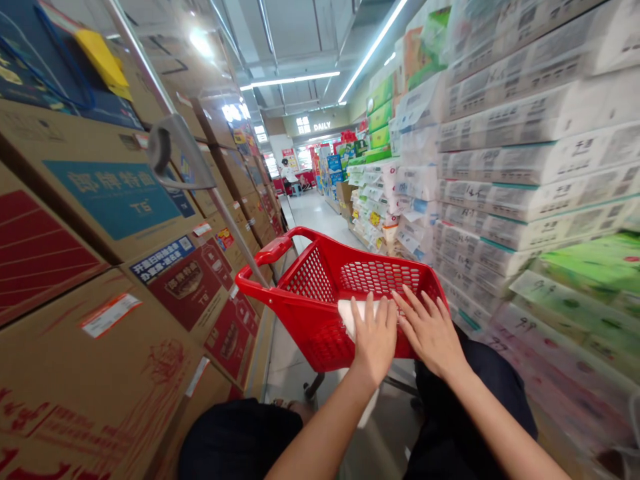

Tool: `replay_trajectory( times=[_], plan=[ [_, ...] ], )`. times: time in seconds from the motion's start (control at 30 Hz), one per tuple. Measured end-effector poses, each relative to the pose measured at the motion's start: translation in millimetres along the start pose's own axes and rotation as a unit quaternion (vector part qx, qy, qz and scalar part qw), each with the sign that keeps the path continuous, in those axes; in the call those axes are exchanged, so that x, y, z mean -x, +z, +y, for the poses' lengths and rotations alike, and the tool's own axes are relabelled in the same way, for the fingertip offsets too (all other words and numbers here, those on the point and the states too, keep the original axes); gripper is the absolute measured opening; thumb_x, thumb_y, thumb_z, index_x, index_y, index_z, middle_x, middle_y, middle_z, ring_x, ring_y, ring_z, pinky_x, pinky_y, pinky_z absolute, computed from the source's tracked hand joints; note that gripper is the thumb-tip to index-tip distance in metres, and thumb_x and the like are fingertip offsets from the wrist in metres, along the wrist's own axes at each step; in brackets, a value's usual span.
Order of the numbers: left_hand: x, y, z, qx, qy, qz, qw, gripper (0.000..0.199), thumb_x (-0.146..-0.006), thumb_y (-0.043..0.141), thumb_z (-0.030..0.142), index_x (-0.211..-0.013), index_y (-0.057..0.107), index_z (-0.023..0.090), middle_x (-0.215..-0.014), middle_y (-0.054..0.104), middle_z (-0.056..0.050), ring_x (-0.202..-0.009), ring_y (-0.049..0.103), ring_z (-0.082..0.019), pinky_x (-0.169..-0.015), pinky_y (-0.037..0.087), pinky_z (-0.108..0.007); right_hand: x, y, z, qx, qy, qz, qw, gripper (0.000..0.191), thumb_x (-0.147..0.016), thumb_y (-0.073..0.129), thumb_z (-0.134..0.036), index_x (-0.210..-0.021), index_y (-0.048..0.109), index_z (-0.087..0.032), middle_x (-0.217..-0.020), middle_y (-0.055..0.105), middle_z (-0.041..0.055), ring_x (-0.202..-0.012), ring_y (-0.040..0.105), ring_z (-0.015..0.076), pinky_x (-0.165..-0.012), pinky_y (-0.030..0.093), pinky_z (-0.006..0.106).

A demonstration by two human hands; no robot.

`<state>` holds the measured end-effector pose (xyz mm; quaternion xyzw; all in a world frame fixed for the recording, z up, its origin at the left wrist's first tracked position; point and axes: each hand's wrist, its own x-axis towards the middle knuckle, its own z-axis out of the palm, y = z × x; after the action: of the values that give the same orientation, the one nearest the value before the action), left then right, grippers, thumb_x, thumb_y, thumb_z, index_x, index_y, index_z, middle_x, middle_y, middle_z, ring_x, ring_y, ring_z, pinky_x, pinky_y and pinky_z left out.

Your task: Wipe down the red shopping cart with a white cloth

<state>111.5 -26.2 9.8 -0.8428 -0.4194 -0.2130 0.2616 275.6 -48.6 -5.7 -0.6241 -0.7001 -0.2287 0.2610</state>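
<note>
A red plastic shopping basket with perforated sides stands in front of me, between my knees. My left hand lies with stretched fingers against its near side. A white piece, like folded paper or cloth, shows beside and under those fingers; whether it is loose or fixed to the basket I cannot tell. My right hand is next to the left one, fingers spread over the near rim, nothing in its grasp. A long metal pull rod with a grey grip rises from the basket's left end.
Stacked cardboard cartons line the left side closely. On the right stand high piles of wrapped paper packs, partly blurred, with green packs lower down. A pale floor aisle runs ahead, toward a person far off.
</note>
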Motion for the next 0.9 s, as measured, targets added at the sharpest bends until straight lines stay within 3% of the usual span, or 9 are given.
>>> replay_trajectory(
  times=[0.13, 0.27, 0.33, 0.4, 0.5, 0.57, 0.7, 0.8, 0.9],
  plan=[
    [8, 3.0, -28, 0.002, 0.062, 0.028, 0.998, 0.051, -0.105, 0.041, 0.03, -0.156, 0.039, 0.026, -0.162, 0.039, -0.002, -0.152, 0.029, -0.028, -0.125, 0.022, -0.06, 0, -7, 2, -0.007, 0.001, -0.016, 1.0, 0.063, -0.102, 0.042, -0.045, -0.161, 0.02, -0.038, -0.165, 0.031, -0.0043, -0.146, 0.036, 0.0351, -0.118, 0.027, 0.063],
    [15, -6.5, -56, 0.012, 0.015, 0.034, 0.999, 0.057, -0.102, 0.049, 0.038, -0.156, 0.038, 0.025, -0.163, 0.037, -0.007, -0.153, 0.028, -0.032, -0.124, 0.024, -0.062, 1, -8, -3, -0.013, 0.015, -0.009, 1.0, 0.07, -0.1, 0.045, -0.047, -0.162, 0.014, -0.036, -0.166, 0.028, -0.0016, -0.147, 0.033, 0.0374, -0.118, 0.025, 0.067],
    [14, -5.8, -52, 0.02, -0.017, 0.033, 0.999, 0.059, -0.1, 0.053, 0.043, -0.154, 0.042, 0.023, -0.161, 0.041, -0.01, -0.151, 0.032, -0.035, -0.122, 0.025, -0.065, 1, -6, -8, -0.016, 0.021, -0.006, 1.0, 0.072, -0.099, 0.046, -0.048, -0.163, 0.014, -0.033, -0.167, 0.026, 0.0015, -0.147, 0.032, 0.0383, -0.117, 0.026, 0.066],
    [11, 1.7, -36, 0.029, -0.027, 0.032, 0.999, 0.055, -0.1, 0.053, 0.039, -0.151, 0.047, 0.02, -0.155, 0.048, -0.012, -0.148, 0.036, -0.036, -0.122, 0.028, -0.063, 2, -5, -13, -0.02, 0.019, -0.009, 1.0, 0.074, -0.099, 0.047, -0.047, -0.163, 0.014, -0.031, -0.168, 0.024, 0.0037, -0.147, 0.033, 0.0386, -0.117, 0.027, 0.065],
    [6, 17.6, -3, 0.038, -0.01, 0.041, 0.998, 0.049, -0.099, 0.051, 0.024, -0.147, 0.05, 0.013, -0.149, 0.054, -0.012, -0.145, 0.042, -0.032, -0.121, 0.036, -0.053, 4, -5, -15, -0.03, 0.003, -0.012, 0.999, 0.077, -0.098, 0.047, -0.04, -0.164, 0.011, -0.028, -0.168, 0.023, 0.0058, -0.147, 0.033, 0.0374, -0.118, 0.028, 0.062],
    [4, 22.9, 6, 0.044, 0.014, 0.045, 0.998, 0.052, -0.099, 0.048, 0.02, -0.15, 0.046, 0.011, -0.152, 0.052, -0.012, -0.146, 0.041, -0.029, -0.121, 0.038, -0.049, 7, -5, -12, -0.043, -0.009, -0.01, 0.999, 0.081, -0.096, 0.048, -0.037, -0.164, 0.006, -0.022, -0.169, 0.022, 0.0087, -0.149, 0.031, 0.0358, -0.119, 0.03, 0.059],
    [11, 13.2, -21, 0.07, 0.086, 0.004, 0.994, 0.067, -0.093, 0.047, 0.017, -0.158, 0.03, 0.011, -0.165, 0.033, -0.01, -0.153, 0.028, -0.024, -0.126, 0.03, -0.042, 11, -5, -6, -0.069, -0.012, -0.009, 0.997, 0.091, -0.094, 0.053, -0.039, -0.164, 0.0, -0.014, -0.169, 0.016, 0.0154, -0.149, 0.032, 0.0358, -0.118, 0.034, 0.055],
    [21, 3.1, -53, 0.042, -0.012, -0.001, 0.999, 0.077, -0.087, 0.054, 0.018, -0.159, 0.028, 0.01, -0.167, 0.024, -0.015, -0.156, 0.019, -0.031, -0.126, 0.023, -0.055, 11, -4, -8, -0.071, 0.001, -0.008, 0.997, 0.091, -0.092, 0.054, -0.037, -0.164, 0.002, -0.014, -0.169, 0.013, 0.0167, -0.148, 0.033, 0.0369, -0.118, 0.033, 0.056],
    [26, 4.5, -57, 0.012, -0.094, 0.007, 0.995, 0.076, -0.085, 0.057, 0.017, -0.157, 0.034, 0.012, -0.165, 0.027, -0.019, -0.154, 0.02, -0.038, -0.123, 0.018, -0.068, 10, -3, -14, -0.071, 0.004, -0.007, 0.997, 0.091, -0.091, 0.055, -0.035, -0.164, 0.004, -0.013, -0.17, 0.011, 0.017, -0.148, 0.032, 0.0378, -0.118, 0.032, 0.057]
  ],
)
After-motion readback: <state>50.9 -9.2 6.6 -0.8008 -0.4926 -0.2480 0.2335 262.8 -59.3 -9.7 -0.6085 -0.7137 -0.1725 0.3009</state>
